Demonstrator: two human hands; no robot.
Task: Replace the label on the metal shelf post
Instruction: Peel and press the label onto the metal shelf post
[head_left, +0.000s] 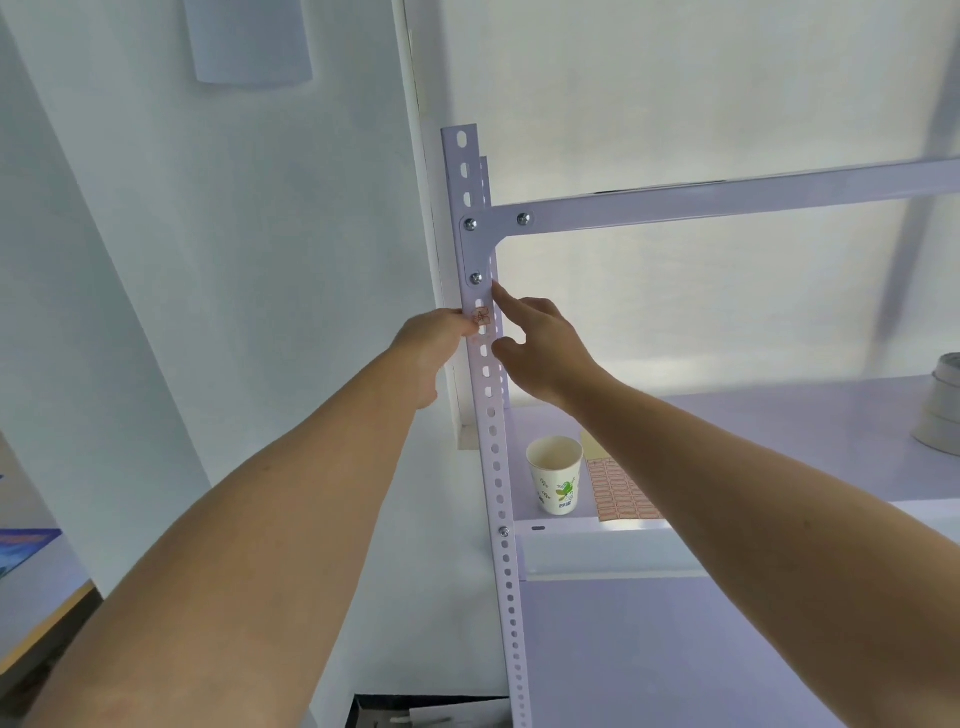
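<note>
A small pale label (482, 316) with a reddish border and the letter "A" sits on the front face of the perforated white metal shelf post (496, 467), just below the corner bracket. The left hand (434, 345) pinches the label's left edge. The right hand (540, 343) is spread, forefinger touching the post's right edge. A paper cup (554, 475) and a label sheet (618, 488) stand at the shelf (779, 441)'s front-left corner.

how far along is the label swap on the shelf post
Done: nothing clearly; whether the small label on the metal post is old or new can't be told. In hand: the left hand pinches its edge, while the right hand touches the post beside it. Left: the sticker sheet beside the paper cup waits on the shelf.
</note>
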